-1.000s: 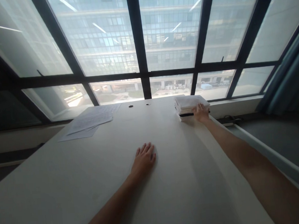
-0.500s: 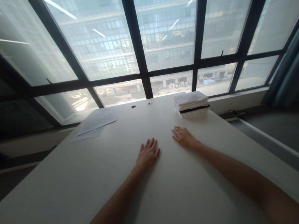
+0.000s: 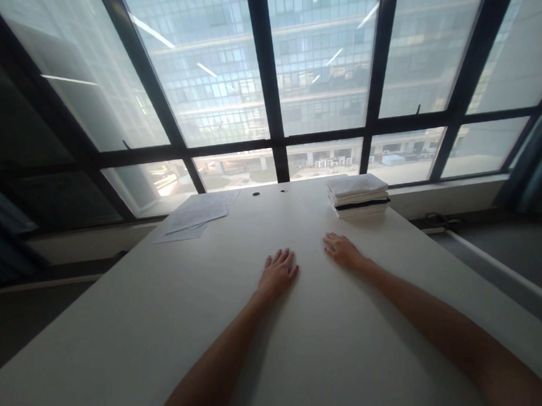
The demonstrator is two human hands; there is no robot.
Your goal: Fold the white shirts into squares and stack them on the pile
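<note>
My left hand [image 3: 278,272] lies flat on the white table [image 3: 122,337], fingers stretched out and holding nothing. My right hand [image 3: 342,249] also rests palm down on the tabletop just to its right, fingers spread and empty. A stack of folded white cloths [image 3: 358,195] with a dark layer in it sits at the table's far right, well beyond my right hand.
Loose printed paper sheets [image 3: 196,217] lie at the table's far left corner. Two small round holes [image 3: 269,192] mark the table's far edge. A tall window with dark frames [image 3: 276,141] stands behind the table. A blue curtain [image 3: 540,165] hangs at the right.
My right hand has left the cloth stack and come back to rest flat on the table beside my left hand. The view has shifted slightly left.
</note>
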